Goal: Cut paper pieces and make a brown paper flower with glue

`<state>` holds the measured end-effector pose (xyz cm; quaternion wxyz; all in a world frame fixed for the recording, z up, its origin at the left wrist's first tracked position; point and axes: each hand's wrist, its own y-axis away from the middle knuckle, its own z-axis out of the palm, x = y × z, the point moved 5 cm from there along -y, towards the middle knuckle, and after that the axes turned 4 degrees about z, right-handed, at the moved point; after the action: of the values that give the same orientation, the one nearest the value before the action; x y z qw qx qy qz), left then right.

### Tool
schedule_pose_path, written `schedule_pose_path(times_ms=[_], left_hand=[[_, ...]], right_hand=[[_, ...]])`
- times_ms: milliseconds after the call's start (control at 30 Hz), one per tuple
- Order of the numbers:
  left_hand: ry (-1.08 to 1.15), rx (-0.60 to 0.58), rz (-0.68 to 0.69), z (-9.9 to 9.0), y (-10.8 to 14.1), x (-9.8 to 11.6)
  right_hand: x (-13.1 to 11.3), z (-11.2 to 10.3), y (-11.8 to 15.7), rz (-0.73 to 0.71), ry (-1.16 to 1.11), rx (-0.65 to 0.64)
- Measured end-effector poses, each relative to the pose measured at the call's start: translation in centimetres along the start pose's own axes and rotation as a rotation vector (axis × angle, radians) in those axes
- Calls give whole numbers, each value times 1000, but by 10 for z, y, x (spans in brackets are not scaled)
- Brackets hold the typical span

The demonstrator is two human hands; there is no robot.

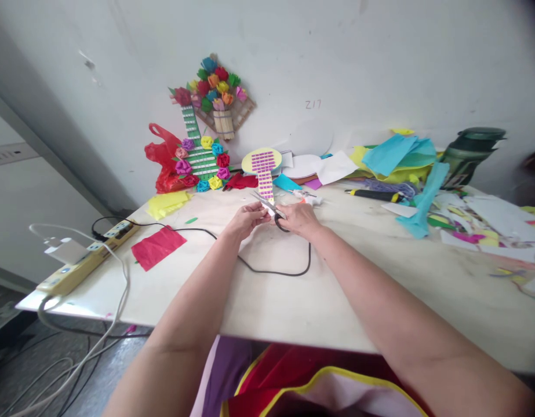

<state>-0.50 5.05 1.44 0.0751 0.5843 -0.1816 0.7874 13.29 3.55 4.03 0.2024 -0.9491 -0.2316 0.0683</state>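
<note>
My right hand (298, 219) is closed around the dark handles of a pair of scissors (267, 202), whose blades point up and to the left. Close by on the left, my left hand (248, 221) has its fingers pinched together near the blades. A small white piece shows between the hands, but I cannot make out what the left fingers hold. Just beyond them stands a yellow paper guitar shape (265, 182) with purple strips on its round head and neck. A white glue gun (311, 200) lies partly hidden behind my right hand.
A black cable (276, 273) loops below my hands to a power strip (93, 255) at left. Red crepe paper (158, 247) lies nearby. A flower-trimmed green craft (202, 162) stands at the back. Paper scraps (488, 217), a black-yellow cutter (374, 195) and a dark bottle (469, 156) fill the right.
</note>
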Motion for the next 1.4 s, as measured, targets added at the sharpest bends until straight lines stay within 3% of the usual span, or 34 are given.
schedule_pose_path(times_ms=[267,500,667,967,1400], left_hand=[[-50,28,-5,-5,0,1],[-38,113,24,-14,-1,2],[-42,106,78,-13,0,5],[-3,113,182,-15,-1,8],[139,226,203,-22,-3,3]], right_hand=[[1,3,-2,24,-8,-29],[10,5,1,165,-199,23],[11,6,2,217,-395,47],[8,15,0,119,-582,-67],[8,23,-3,65,-645,-53]])
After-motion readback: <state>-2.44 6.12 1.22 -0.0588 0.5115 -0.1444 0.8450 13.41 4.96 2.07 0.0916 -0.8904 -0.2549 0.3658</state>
